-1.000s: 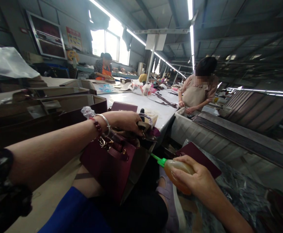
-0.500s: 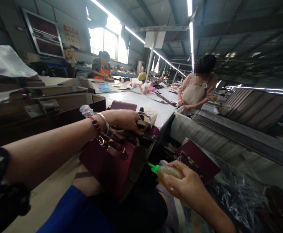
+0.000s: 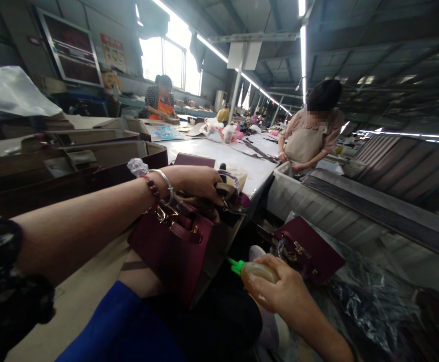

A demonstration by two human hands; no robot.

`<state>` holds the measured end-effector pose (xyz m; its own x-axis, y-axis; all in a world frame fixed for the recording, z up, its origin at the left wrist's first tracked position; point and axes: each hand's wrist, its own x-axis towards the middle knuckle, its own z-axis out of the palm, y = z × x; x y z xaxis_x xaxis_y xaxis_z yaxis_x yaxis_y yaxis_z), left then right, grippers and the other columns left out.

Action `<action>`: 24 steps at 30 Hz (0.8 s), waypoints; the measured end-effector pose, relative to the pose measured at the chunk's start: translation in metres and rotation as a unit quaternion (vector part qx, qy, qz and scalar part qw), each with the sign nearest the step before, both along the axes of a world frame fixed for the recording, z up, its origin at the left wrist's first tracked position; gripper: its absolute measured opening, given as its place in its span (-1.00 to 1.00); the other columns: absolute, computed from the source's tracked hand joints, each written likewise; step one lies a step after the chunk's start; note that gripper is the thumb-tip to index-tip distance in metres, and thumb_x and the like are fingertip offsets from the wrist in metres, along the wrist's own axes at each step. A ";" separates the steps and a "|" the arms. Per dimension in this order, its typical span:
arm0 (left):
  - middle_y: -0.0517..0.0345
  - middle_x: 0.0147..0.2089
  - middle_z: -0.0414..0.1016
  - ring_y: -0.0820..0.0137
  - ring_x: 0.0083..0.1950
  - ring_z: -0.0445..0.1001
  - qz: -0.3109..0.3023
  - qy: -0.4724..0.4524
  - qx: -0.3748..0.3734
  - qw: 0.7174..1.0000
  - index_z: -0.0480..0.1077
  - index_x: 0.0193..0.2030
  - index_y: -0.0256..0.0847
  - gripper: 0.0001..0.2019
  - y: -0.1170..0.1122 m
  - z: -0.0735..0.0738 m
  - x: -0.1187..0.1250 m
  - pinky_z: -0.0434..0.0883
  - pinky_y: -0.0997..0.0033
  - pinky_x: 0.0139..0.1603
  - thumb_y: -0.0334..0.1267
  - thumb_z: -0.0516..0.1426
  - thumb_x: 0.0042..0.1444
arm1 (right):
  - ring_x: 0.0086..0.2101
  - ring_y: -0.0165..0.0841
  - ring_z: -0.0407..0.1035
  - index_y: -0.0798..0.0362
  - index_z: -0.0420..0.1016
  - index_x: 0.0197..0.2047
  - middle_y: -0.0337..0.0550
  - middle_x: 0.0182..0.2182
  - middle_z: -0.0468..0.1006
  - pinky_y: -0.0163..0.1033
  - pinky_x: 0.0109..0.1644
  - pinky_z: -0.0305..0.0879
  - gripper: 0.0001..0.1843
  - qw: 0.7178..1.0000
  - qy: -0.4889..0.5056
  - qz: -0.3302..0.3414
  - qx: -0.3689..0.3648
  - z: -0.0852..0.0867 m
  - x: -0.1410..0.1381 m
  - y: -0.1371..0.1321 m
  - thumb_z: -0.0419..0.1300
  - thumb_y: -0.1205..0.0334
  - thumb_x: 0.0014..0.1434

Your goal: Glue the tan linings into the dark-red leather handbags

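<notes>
A burgundy handbag (image 3: 174, 256) with gold-coloured buckles rests tilted on my lap by the table edge. My left hand (image 3: 200, 183) reaches across it, fingers curled round its tan-lined upper part; the fingertips are partly hidden. Wrapped in my right hand (image 3: 276, 284) is a squeeze bottle (image 3: 253, 281) of amber liquid, lying sideways. Its green nozzle (image 3: 236, 266) points left, with the tip close to the bag's side panel; whether they touch I cannot tell. A clear-wrapped handle loop (image 3: 230, 176) arches beyond my left hand.
Another burgundy bag (image 3: 310, 249) lies at right on clear plastic sheeting (image 3: 373, 301). Open bag bodies (image 3: 129, 156) line the left. A white table (image 3: 189, 150) stretches ahead. A co-worker (image 3: 310, 136) stands behind a pale bin (image 3: 291, 196); another person (image 3: 161, 100) sits farther back.
The bottle in my right hand has shifted slightly left and down, its nozzle still beside the bag. My left hand keeps its hold. The whole view has moved slightly.
</notes>
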<state>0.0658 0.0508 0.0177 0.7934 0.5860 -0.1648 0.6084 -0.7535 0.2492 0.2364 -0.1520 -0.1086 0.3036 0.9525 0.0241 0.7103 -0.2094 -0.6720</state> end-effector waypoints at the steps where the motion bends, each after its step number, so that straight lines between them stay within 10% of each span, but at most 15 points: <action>1: 0.16 -0.31 0.54 0.41 -0.34 0.40 -0.002 -0.002 -0.009 1.000 0.50 -0.22 -0.22 -0.70 0.000 0.000 0.000 0.25 0.49 -0.35 -0.08 0.19 -0.05 | -0.40 -0.29 0.44 0.04 0.49 -0.30 -0.17 -0.40 0.53 -0.24 -0.29 0.32 -0.71 1.000 0.001 0.001 0.004 0.001 0.000 0.000 0.10 0.09 -0.06; 24: 0.14 -0.26 0.54 0.39 -0.31 0.42 -0.001 0.002 -0.014 1.000 0.48 -0.17 -0.20 -0.66 0.001 0.000 -0.002 0.26 0.47 -0.33 -0.05 0.18 -0.04 | -0.29 -0.22 0.45 0.00 0.51 -0.23 -0.16 -0.29 0.55 -0.17 -0.18 0.34 -0.62 0.998 0.011 -0.045 0.034 0.016 0.011 -0.007 0.14 -0.02 -0.08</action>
